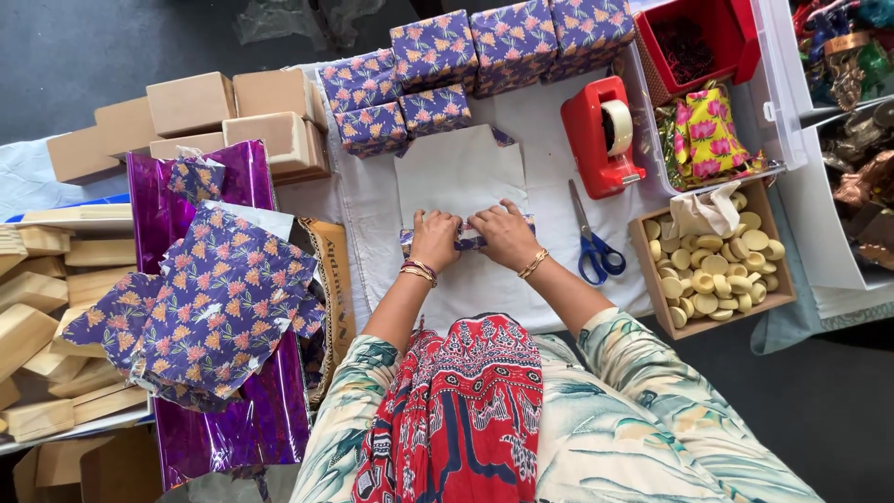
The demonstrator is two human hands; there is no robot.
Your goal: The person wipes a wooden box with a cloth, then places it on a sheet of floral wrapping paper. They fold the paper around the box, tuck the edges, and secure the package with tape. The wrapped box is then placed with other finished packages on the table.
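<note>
The person sat at the table [559, 121], both hands down on a small box [468, 235] half-covered in purple floral paper. The left hand [434, 237] and right hand [504, 233] lay side by side, fingers curled over the box and pressing the paper against it, thumbs nearly touching in the middle. The box sat on the white back of a paper sheet [461, 172], straight in front of the person.

Blue scissors [590, 244] lay just right of the right hand, and a red tape dispenser [602, 135] stood beyond them. Further right was a tray of pale discs [717, 265]. Wrapped boxes [466, 56] were stacked at the far edge, plain brown boxes [223, 116] to their left. Loose floral sheets [209, 298] lay on purple foil [251, 410] at the left.
</note>
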